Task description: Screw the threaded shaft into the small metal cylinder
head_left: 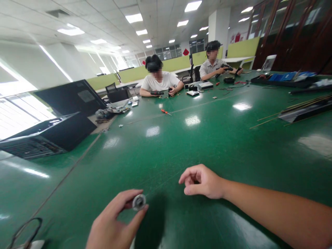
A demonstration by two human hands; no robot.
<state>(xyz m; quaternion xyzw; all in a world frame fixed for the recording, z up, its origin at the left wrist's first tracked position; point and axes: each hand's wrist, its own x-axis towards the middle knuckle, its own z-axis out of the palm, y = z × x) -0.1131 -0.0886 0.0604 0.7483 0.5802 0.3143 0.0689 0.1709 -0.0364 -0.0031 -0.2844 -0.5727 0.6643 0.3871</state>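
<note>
Between the thumb and index finger of my left hand (114, 219) is a small round metal part (139, 202), pale at the rim and dark in the middle. Its round end faces me, so its length is hidden. My right hand (203, 181) hovers low over the green table (166, 152), to the right of the part and apart from it. Its fingers are loosely curled with a gap to the thumb, and nothing shows in them.
An orange-handled screwdriver (164, 111) lies farther off. A black computer case (49, 136) stands on the left, thin rods (298, 110) lie on the right. Two people (160, 81) sit across the table among tools and small parts. A dark cable loop (28, 230) is near left.
</note>
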